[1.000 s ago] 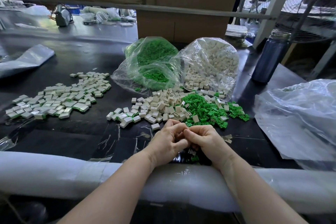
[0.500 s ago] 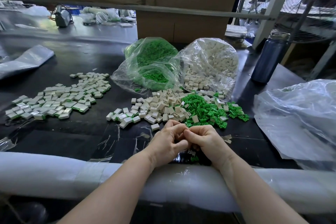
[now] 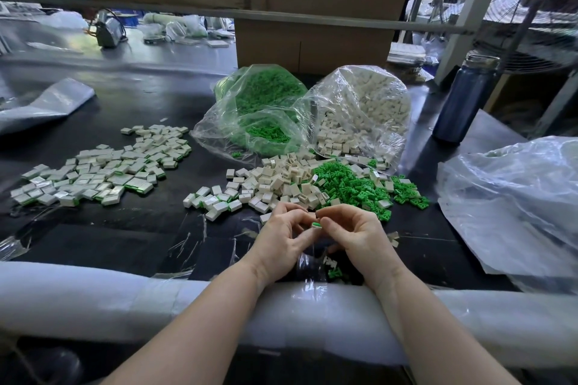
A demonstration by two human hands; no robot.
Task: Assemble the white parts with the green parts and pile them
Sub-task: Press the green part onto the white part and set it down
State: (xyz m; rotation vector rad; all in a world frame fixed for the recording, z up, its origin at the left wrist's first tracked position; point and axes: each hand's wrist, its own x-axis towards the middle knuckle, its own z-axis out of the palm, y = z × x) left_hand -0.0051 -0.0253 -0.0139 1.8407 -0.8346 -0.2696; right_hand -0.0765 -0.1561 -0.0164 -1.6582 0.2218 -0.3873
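Note:
My left hand [image 3: 281,241] and my right hand [image 3: 353,236] meet just in front of the loose heaps, fingertips pinching a small white-and-green piece [image 3: 316,224] between them. Behind the hands lies a heap of white parts [image 3: 281,180] and, to its right, a heap of green parts [image 3: 353,184]. A pile of assembled pieces [image 3: 100,170] spreads over the black table at the left. A few assembled ones [image 3: 215,201] lie at the near left edge of the white heap. Several stray parts [image 3: 333,269] sit under my right wrist.
Two open clear bags stand behind the heaps, one with green parts [image 3: 266,109], one with white parts [image 3: 366,109]. A blue bottle [image 3: 463,100] stands at the right, crumpled plastic [image 3: 516,197] beside it. A padded white rail [image 3: 93,300] runs along the near edge. Cardboard box [image 3: 312,44] behind.
My hands have parted slightly and the fingers have loosened, so the small white-and-green piece now shows between the fingertips. The piles have not moved.

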